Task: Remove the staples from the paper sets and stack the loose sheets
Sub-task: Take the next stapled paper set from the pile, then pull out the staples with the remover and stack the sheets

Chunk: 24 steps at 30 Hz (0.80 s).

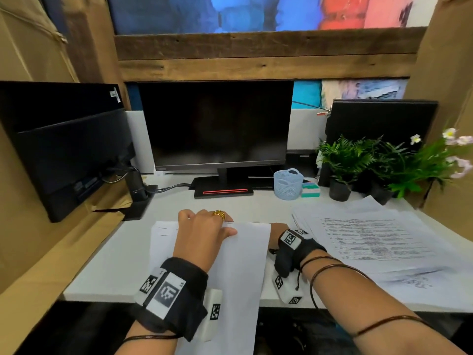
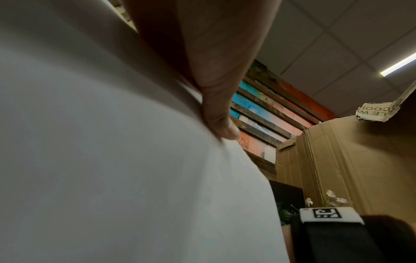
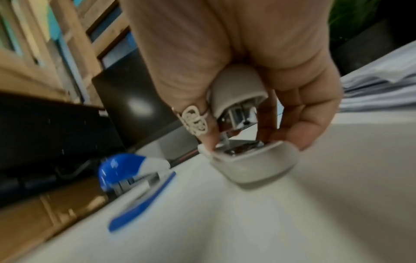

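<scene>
A white paper set (image 1: 238, 265) lies at the desk's front centre, its lower end hanging over the edge. My left hand (image 1: 212, 224) grips its top edge, fingers curled over the far side and thumb (image 2: 216, 115) pressing the sheet (image 2: 112, 160). In the head view my right hand (image 1: 275, 233) is mostly hidden behind the paper's top right corner. The right wrist view shows my right hand (image 3: 247, 135) holding a grey stapler-like tool (image 3: 252, 165), jaws apart, just above the desk. A blue and white stapler (image 3: 135, 178) lies to its left. Printed loose sheets (image 1: 371, 239) are piled on the right.
A dark monitor (image 1: 217, 129) stands at the back centre, and the back of another screen (image 1: 69, 149) is on the left. A blue basket (image 1: 288, 184) and potted plants (image 1: 343, 165) sit at the back right. Cardboard walls (image 1: 30, 239) close both sides of the white desk (image 1: 115, 265).
</scene>
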Tool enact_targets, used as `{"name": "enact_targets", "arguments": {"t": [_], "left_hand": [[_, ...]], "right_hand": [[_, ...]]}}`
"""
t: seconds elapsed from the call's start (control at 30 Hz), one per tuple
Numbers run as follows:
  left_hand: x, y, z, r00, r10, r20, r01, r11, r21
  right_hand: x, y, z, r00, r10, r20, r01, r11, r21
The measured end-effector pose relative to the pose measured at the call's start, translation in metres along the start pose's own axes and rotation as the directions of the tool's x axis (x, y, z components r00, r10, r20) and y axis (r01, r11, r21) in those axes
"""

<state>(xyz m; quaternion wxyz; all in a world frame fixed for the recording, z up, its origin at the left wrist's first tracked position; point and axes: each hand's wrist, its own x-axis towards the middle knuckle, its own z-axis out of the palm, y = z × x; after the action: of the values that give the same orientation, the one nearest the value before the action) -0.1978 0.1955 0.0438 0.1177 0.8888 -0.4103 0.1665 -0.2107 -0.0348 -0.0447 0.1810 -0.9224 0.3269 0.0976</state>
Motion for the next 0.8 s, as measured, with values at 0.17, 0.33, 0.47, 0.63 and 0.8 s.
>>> {"name": "enact_targets", "arguments": {"t": [0.17,0.33,0.47,0.63,0.8], "left_hand": [[-0.003,0.001,0.011,0.997,0.04,-0.069,-0.041,0.999,-0.022],[-0.005,0.007,0.023,0.966,0.068,-0.251,-0.086,0.994,-0.062],[-0.009,0.013,0.021,0.953,0.03,-0.301,-0.049,0.997,-0.054],[-0.011,0.019,0.02,0.941,0.076,-0.329,-0.098,0.994,-0.049],[-0.014,0.025,0.021,0.91,0.102,-0.402,-0.137,0.989,-0.057]], "right_hand": [[-0.038,-0.001,-0.02,0.999,-0.034,-0.035,0.048,0.595,0.802],[-0.078,-0.003,-0.029,0.97,-0.088,-0.229,0.225,-0.057,0.973],[-0.103,-0.003,-0.019,0.953,-0.105,-0.286,0.239,-0.321,0.916],[-0.118,0.004,-0.006,0.943,-0.115,-0.311,0.243,-0.399,0.884],[-0.126,0.002,-0.004,0.964,-0.045,-0.263,0.203,-0.518,0.831]]}}
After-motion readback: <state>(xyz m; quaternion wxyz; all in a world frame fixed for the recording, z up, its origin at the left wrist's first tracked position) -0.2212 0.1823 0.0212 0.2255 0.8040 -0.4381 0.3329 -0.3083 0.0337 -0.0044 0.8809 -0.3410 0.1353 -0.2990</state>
